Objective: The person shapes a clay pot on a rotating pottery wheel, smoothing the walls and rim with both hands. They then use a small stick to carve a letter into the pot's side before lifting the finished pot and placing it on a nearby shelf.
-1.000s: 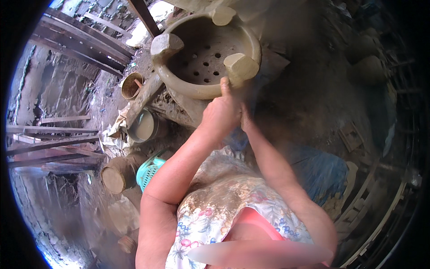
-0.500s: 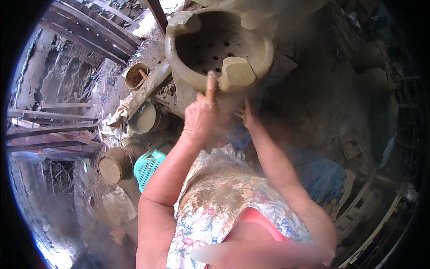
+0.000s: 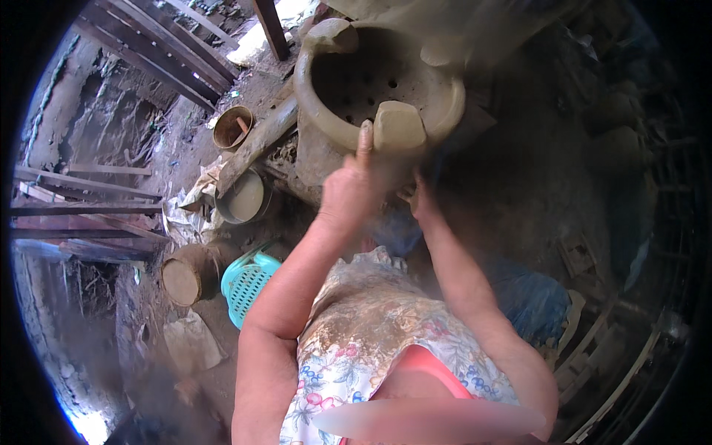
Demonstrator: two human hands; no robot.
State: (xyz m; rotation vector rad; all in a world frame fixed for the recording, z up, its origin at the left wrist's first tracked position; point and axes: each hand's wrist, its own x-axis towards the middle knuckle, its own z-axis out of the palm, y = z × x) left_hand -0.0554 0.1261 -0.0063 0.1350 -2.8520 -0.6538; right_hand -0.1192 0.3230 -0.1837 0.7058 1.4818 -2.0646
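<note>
A wet, round clay stove [image 3: 334,126] stands in front of me at the top of the view. Its bowl has several holes in the floor, and thick blocks rise from its rim. The tip of my left hand's [image 3: 348,194] forefinger lies on the near rim, just left of the front clay block [image 3: 400,126]. That finger is stretched out; the other fingers bend toward the palm, and nothing shows in them. Lower and to the right, my right hand [image 3: 421,200] is beneath the rim in shadow. Its fingers are too dim to make out.
On the left are a small pot [image 3: 233,127] with a reddish piece inside, a bucket [image 3: 243,196] of greyish liquid, a brown container [image 3: 182,280] and a turquoise plastic basket [image 3: 248,285]. A plank [image 3: 256,148] slants beside the stove. Blue sheeting [image 3: 530,297] lies at right.
The stove and nearby things sit slightly further right in the view. My left forefinger remains on the rim, now closer to the front block. My right hand stays low beneath the rim.
</note>
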